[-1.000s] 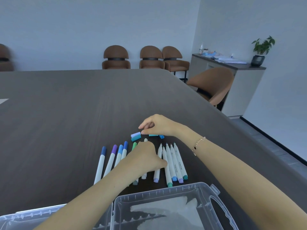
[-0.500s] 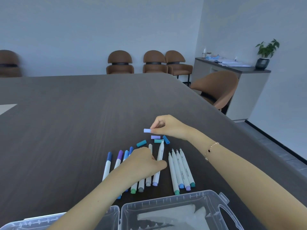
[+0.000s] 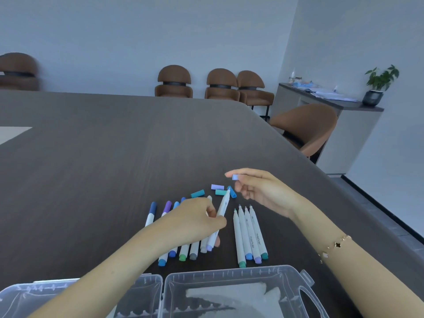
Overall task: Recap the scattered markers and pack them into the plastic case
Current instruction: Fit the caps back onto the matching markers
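My right hand point(image 3: 261, 191) pinches a small periwinkle cap point(image 3: 234, 177) above the table. My left hand point(image 3: 195, 220) grips an uncapped white marker point(image 3: 222, 208) with a lilac end, its tip tilted up toward the cap. Several uncapped markers point(image 3: 249, 235) lie side by side to the right. Several capped markers point(image 3: 151, 213) lie to the left, partly under my left hand. Loose caps rest beyond them: lilac point(image 3: 217, 187), two teal point(image 3: 197, 193), blue point(image 3: 232, 193). The open clear plastic case point(image 3: 229, 278) sits at the near edge.
The dark wooden table point(image 3: 114, 145) stretches far ahead and left. Brown chairs point(image 3: 174, 82) stand at its far end and one point(image 3: 305, 125) at the right edge. A sideboard with a potted plant point(image 3: 378, 86) is at the far right.
My right hand lifted the periwinkle cap off the table and turned palm-up. My left hand picked one marker out of the row and raised its tip toward the cap.
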The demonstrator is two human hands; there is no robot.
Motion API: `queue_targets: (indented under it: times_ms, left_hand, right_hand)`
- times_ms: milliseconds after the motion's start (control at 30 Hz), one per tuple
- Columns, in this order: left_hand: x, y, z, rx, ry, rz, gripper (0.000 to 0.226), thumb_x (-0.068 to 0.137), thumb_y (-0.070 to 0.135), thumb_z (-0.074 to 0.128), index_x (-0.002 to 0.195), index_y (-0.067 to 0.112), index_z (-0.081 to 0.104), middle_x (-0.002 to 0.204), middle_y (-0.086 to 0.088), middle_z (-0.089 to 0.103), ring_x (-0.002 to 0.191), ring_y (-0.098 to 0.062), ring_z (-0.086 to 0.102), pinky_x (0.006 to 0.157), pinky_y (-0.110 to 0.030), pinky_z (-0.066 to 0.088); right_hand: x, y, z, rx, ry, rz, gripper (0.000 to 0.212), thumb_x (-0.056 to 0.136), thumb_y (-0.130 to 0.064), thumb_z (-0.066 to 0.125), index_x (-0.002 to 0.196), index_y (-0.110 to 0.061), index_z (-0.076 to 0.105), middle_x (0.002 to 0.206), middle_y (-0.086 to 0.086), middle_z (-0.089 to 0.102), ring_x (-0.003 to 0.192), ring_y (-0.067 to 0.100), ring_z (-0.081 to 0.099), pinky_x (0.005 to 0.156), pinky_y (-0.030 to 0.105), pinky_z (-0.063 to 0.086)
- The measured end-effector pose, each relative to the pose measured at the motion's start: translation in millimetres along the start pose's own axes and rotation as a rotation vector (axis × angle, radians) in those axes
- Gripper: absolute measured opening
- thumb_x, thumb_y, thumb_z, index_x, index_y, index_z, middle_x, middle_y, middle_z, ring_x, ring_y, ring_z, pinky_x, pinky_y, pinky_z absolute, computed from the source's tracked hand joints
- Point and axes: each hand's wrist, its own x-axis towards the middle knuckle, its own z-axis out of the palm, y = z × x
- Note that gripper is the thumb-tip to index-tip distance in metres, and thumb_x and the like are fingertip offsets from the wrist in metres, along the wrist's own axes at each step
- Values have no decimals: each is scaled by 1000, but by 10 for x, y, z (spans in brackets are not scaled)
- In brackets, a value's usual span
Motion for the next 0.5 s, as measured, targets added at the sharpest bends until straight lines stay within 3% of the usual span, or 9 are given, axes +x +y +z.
queue_targets:
  times_ms: [100, 200, 300, 500]
  left_hand:
    - [1, -34, -5, -14, -3, 16, 24, 92, 37, 48, 98, 16, 60, 96, -5, 72, 50, -7, 40, 58, -19, 36]
    - [-2, -43, -3, 0, 11, 22, 23, 92, 38, 49, 97, 18, 60, 94, -1, 73, 50, -7, 42, 67, -21, 39]
    - [-18, -6, 3, -31, -4, 32, 20, 94, 36, 49, 98, 18, 58, 94, -1, 73, 46, -5, 44, 52, -13, 35]
    - [-27, 36, 9, -64, -8, 31, 17, 94, 36, 49, 97, 20, 54, 91, 2, 73, 40, -2, 47, 45, -10, 31]
  right_hand:
    - [-18, -19, 14, 89, -37, 4, 15, 99, -9, 44, 96, -8, 59, 61, 3, 47, 57, 10, 40, 58, 26, 36]
    - [-26, -12, 12, 116, -38, -9, 16, 99, -7, 44, 88, -8, 56, 60, 2, 47, 57, 10, 40, 60, 25, 36]
    - [-15, 38, 18, 113, -72, -19, 15, 98, -8, 47, 95, -6, 62, 65, 1, 52, 61, 8, 45, 62, 22, 39]
    - [14, 61, 59, 154, -80, -22, 21, 100, -11, 44, 92, -8, 63, 62, 1, 48, 60, 10, 41, 61, 21, 38]
